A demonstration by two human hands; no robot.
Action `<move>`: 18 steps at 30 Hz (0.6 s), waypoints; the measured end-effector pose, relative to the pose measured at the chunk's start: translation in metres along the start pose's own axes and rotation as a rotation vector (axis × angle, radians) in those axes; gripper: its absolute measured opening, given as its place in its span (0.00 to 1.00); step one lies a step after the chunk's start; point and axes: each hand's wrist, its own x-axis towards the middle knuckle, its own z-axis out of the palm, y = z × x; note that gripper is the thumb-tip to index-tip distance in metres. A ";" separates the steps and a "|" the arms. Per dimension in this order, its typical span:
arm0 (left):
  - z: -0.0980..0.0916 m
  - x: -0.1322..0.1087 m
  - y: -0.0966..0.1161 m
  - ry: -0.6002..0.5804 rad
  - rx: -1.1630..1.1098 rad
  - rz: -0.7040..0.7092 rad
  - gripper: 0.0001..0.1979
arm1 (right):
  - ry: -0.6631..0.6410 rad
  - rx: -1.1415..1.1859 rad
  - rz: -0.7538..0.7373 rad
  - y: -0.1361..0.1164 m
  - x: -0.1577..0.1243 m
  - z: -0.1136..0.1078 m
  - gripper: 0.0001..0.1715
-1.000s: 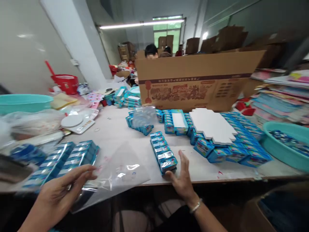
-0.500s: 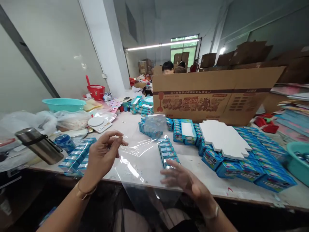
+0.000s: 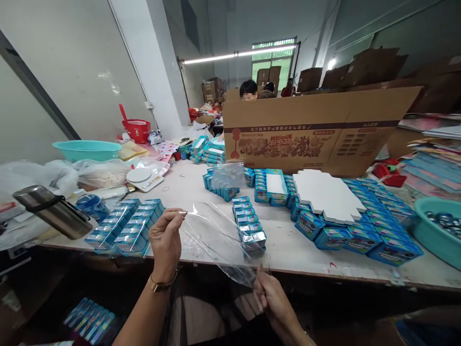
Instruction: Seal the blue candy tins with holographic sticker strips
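Above the nr edge of the white tbl (image 3: 288, 240), clear plastic film (image 3: 216, 235) stretched w/ its long axis slanting far-L to nr-R, beside a row of blue boxes (image 3: 247, 217) running far to nr, L hand (image 3: 167, 238) pinching the film's far-L end & R hand (image 3: 272, 293) its nr-R end.

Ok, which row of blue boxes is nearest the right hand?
The single mid-table row, just beyond the right hand; the paired rows lie left of the left hand, the pile under white card farther right.
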 end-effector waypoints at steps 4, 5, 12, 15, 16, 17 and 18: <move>0.006 -0.007 0.000 0.005 -0.142 -0.090 0.06 | -0.172 0.011 -0.018 0.018 -0.025 -0.011 0.40; 0.007 -0.008 0.000 -0.008 -0.158 -0.119 0.06 | -0.248 -0.026 -0.015 0.020 -0.031 -0.017 0.39; 0.012 -0.007 -0.019 -0.245 -0.484 -0.657 0.09 | -0.312 -0.122 -0.103 -0.033 -0.029 -0.085 0.31; 0.018 -0.012 -0.033 -0.354 -0.570 -0.897 0.08 | -0.067 -0.042 -0.307 -0.082 -0.007 -0.085 0.35; 0.020 -0.015 -0.037 -0.398 -0.586 -0.945 0.08 | -0.049 -0.019 -0.383 -0.099 0.001 -0.079 0.37; 0.022 -0.018 -0.040 -0.449 -0.600 -0.978 0.08 | -0.070 -0.014 -0.446 -0.115 0.008 -0.071 0.39; 0.025 -0.020 -0.042 -0.510 -0.608 -1.003 0.08 | -0.117 -0.035 -0.494 -0.129 0.015 -0.061 0.39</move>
